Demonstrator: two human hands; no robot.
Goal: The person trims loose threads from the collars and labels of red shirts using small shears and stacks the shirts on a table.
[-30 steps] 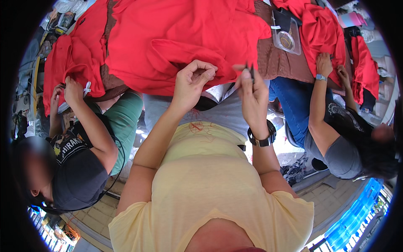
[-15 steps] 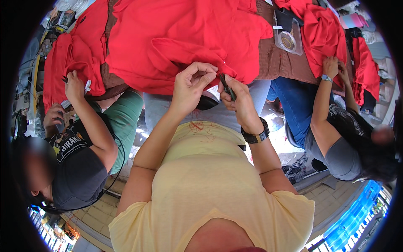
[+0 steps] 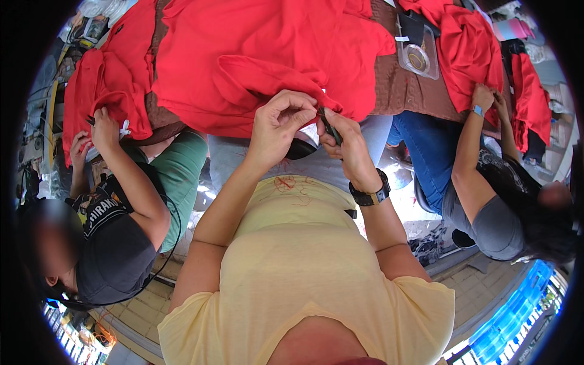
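Observation:
A large red garment (image 3: 255, 42) lies bunched on the table in front of me, its near edge hanging over my lap. My left hand (image 3: 281, 126) is closed in a pinch at that near edge; whether a loose thread is also between the fingertips is too small to tell. My right hand (image 3: 348, 139) grips small dark thread snips (image 3: 330, 126), their blades pointing up beside the left fingertips and close to the cloth. Red thread scraps (image 3: 285, 184) cling to my pale yellow shirt.
Co-workers sit on both sides, each handling red cloth: the left person's hand (image 3: 106, 129) holds a dark pointed tool; the right person's hands (image 3: 485, 97) are at their piece. A clear plastic box (image 3: 427, 64) with a tape roll stands on the brown tablecloth (image 3: 398, 91).
My hands stay almost in place, the snips shifting slightly by the left fingertips. The left co-worker's hands have moved up to the cloth; the right co-worker's hands have shifted a little.

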